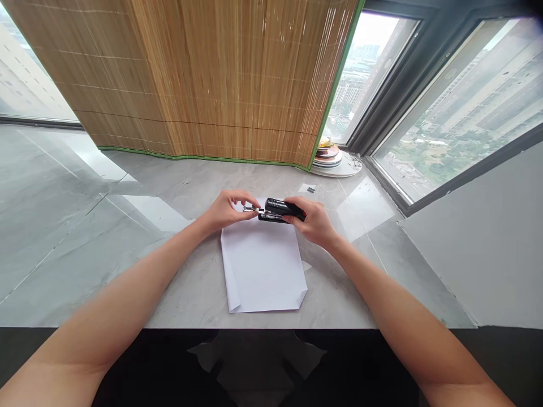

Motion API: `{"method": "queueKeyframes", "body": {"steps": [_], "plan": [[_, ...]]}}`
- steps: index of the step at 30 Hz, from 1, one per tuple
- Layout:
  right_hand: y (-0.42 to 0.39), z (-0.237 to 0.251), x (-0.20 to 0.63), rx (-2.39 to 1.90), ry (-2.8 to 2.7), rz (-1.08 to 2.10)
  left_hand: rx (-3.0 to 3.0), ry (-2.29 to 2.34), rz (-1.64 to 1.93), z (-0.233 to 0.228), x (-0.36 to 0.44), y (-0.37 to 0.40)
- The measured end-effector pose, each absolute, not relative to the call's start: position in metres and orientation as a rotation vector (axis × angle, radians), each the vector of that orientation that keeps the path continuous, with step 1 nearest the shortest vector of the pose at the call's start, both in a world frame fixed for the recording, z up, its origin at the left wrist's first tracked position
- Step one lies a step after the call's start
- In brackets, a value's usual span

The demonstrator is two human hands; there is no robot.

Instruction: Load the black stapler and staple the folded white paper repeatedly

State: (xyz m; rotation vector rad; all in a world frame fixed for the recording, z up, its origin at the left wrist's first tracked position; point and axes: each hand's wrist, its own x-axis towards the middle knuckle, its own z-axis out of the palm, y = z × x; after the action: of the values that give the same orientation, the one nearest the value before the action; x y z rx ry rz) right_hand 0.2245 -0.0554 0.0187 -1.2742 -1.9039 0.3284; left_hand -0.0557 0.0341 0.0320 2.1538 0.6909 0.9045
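No writing can be read on the glossy black plastic stapler (280, 210); any marking is too small to make out. Its long axis runs left to right across the view, metal nose toward the left. It sits at the far edge of the white paper sheets (263, 265) (near corners folded) on the grey marble sill (85, 237). The right hand (313, 221) is clamped around its rear; the left hand (227, 209) pinches the silvery metal front end.
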Motion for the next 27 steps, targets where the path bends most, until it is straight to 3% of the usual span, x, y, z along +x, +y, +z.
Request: {"method": "queueKeyframes", "body": {"steps": [18,27], "plan": [[-0.055,0.030,0.242,-1.259,-1.880,0.345,2.134,0.750,0.967,0.036,-0.065,0.036],[-0.069,0.028,0.209,-0.936,-2.006,0.407,2.170,0.424,0.824,0.040,-0.048,0.023]]}}
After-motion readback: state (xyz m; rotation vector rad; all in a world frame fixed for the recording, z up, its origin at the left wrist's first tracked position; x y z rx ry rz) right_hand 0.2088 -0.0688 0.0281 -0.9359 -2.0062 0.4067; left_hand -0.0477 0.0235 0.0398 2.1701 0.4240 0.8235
